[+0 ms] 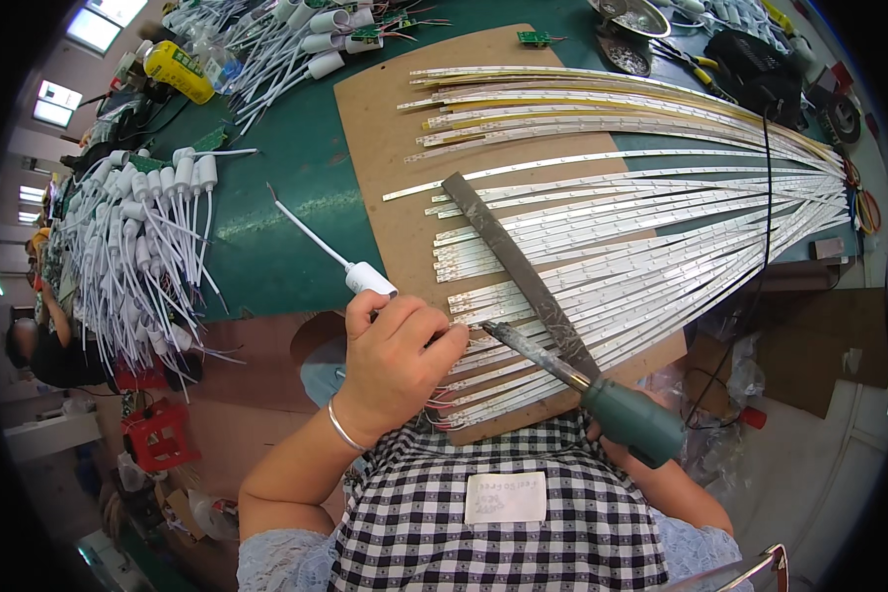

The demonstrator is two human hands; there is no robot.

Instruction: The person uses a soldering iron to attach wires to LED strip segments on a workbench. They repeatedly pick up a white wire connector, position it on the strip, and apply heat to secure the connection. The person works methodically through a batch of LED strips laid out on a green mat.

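Note:
My left hand [395,360] is closed round a white cylindrical cap [367,278] with a thin white cable sticking out toward the far left. Its thumb and index finger come together at the near ends of slim white LED strips [553,232]. My right hand [614,449] is mostly hidden beneath the green handle of a soldering iron [629,419], which it grips. The iron's dark tip reaches the strip ends beside my left fingertips; whether it touches them I cannot tell. Across the strips lies a flat dark metal bar [523,266].
A brown board [375,128] lies under the strips on the green table [276,237]. Piles of white cabled caps [148,212] stand left and far. A yellow bottle [178,71], metal dish [633,16] and yellow-handled pliers [703,67] sit farther back. A black cord [768,197] hangs right.

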